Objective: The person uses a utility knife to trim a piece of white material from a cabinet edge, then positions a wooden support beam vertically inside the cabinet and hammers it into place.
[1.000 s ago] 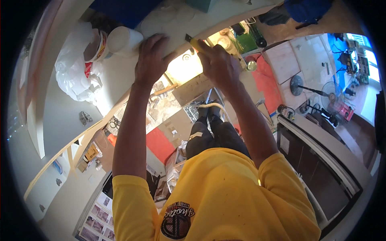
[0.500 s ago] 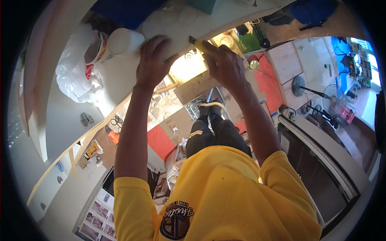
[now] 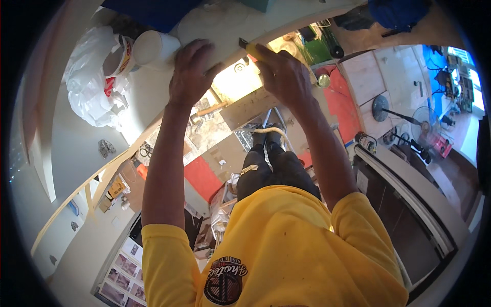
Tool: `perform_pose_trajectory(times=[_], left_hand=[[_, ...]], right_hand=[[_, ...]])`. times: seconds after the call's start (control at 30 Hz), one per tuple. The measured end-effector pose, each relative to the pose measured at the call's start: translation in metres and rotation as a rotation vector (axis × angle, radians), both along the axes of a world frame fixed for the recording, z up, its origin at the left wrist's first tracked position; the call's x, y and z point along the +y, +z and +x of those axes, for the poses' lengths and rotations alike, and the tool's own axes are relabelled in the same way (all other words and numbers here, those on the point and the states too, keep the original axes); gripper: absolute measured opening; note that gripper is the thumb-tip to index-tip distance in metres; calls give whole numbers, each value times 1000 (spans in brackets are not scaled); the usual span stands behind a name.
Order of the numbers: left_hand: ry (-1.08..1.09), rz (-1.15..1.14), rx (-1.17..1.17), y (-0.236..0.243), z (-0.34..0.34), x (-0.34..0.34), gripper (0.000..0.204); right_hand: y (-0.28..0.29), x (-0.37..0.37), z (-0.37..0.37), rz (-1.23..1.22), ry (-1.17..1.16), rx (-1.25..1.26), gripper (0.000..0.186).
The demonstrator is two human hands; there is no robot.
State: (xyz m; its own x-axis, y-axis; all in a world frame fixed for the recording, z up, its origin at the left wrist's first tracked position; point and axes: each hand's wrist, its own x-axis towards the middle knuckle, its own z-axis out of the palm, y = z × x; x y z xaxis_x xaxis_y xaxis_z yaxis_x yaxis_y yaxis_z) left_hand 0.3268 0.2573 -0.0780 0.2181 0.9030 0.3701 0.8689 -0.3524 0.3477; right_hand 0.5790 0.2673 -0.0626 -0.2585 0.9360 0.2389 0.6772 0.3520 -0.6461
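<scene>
Fingers of the right hand (image 3: 286, 74) wrap round a yellow tool (image 3: 251, 49) — a cutter or scraper, as far as I can judge from my end — with its dark tip jutting past them at the edge of a pale ledge (image 3: 220, 25). The left hand (image 3: 191, 73) is at that ledge too, partly spread, a gap showing between thumb and curled fingers; I see nothing in it, though its blurred fingertips hide whether it presses the surface. I take the step in hand as working that edge; the next move calls for a steady right wrist and left fingertips clear of the tip. Just beside the left hand lies a white tub (image 3: 155, 48), then a bucket (image 3: 124, 55) and plastic bag (image 3: 87, 87); below glows a lit basin (image 3: 235, 81), and well off right stands a fan (image 3: 424, 125).
</scene>
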Motion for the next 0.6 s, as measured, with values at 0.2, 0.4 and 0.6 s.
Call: perform_pose_trajectory(times=[0.2, 0.4, 0.6], left_hand=[[66, -69, -47, 4, 4, 0, 50], [38, -50, -31, 4, 2, 0, 50], [24, -38, -35, 4, 0, 5, 49]], right_hand=[[0, -9, 0, -31, -28, -28, 36], [5, 1, 9, -55, 16, -12, 36], [2, 6, 2, -13, -2, 6, 35]])
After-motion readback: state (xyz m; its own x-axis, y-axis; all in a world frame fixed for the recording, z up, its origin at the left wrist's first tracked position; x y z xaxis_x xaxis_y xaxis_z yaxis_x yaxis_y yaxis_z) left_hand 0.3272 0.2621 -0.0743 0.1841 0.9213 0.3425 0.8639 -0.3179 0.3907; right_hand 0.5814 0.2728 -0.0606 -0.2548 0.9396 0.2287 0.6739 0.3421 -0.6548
